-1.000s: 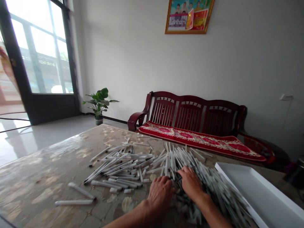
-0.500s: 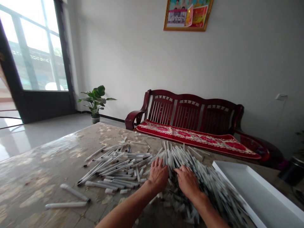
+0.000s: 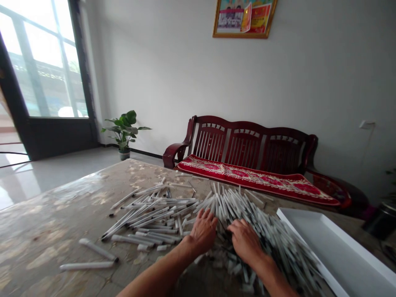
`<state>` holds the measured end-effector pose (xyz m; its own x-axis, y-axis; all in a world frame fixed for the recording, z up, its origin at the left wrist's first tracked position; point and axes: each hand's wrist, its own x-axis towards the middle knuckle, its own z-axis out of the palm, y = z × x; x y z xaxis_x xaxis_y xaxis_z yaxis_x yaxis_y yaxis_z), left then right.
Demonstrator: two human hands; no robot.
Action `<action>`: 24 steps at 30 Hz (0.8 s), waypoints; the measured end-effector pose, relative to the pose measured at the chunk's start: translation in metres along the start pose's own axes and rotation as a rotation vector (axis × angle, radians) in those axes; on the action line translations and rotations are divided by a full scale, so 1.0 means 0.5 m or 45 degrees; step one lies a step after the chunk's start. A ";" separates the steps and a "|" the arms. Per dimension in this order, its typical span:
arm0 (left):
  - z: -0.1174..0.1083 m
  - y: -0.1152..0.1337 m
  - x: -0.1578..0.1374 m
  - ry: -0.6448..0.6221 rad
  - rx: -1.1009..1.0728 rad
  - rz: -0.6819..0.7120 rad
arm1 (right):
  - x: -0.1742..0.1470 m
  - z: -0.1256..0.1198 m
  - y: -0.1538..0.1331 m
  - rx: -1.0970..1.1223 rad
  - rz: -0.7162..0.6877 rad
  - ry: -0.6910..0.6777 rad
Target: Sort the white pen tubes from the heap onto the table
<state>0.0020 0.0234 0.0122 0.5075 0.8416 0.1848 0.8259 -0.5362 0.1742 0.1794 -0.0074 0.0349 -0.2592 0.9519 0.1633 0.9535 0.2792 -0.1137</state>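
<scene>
Palm down over the middle of the scattered pen parts, my left hand (image 3: 204, 232) has its fingers stretched out and slightly apart. Just right of it is my right hand (image 3: 246, 241), its fingers curled in at the left edge of a dense heap of pen barrels (image 3: 278, 237). Whatever those fingertips close on is hidden; something dark shows beside them. Pale translucent pens (image 3: 154, 214), many with dark tips, lie in a loose spread left of my left hand. Small clear caps (image 3: 236, 268) are strewn on the table below and between my wrists.
A shallow white tray (image 3: 343, 251) stands at the table's right side. Two single pens (image 3: 88, 266) lie apart at the left on the patterned tabletop (image 3: 40, 231). Beyond the table's far edge is a dark red wooden bench (image 3: 244, 144) with a floral cover; a potted plant (image 3: 125, 130) stands left.
My left hand has shifted slightly left and toward me. The fingers of my right hand have curled in more, close to where they were. The pens look almost unchanged.
</scene>
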 end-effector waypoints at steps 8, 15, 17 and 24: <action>-0.035 -0.002 -0.052 -0.088 -0.048 0.191 | -0.043 -0.009 0.075 0.305 -0.006 -0.075; -0.035 0.021 -0.045 0.032 -0.118 0.133 | -0.064 -0.027 0.092 0.289 -0.115 -0.094; -0.035 0.032 -0.036 0.029 -0.105 0.196 | -0.064 -0.036 0.083 0.241 -0.168 -0.121; -0.042 0.046 -0.019 -0.176 -0.048 0.076 | -0.057 -0.035 0.085 0.232 -0.200 -0.138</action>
<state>0.0109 0.0015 0.0346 0.5866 0.8075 0.0617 0.7847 -0.5855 0.2037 0.2299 -0.0248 0.0426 -0.4263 0.9003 0.0878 0.8594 0.4334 -0.2713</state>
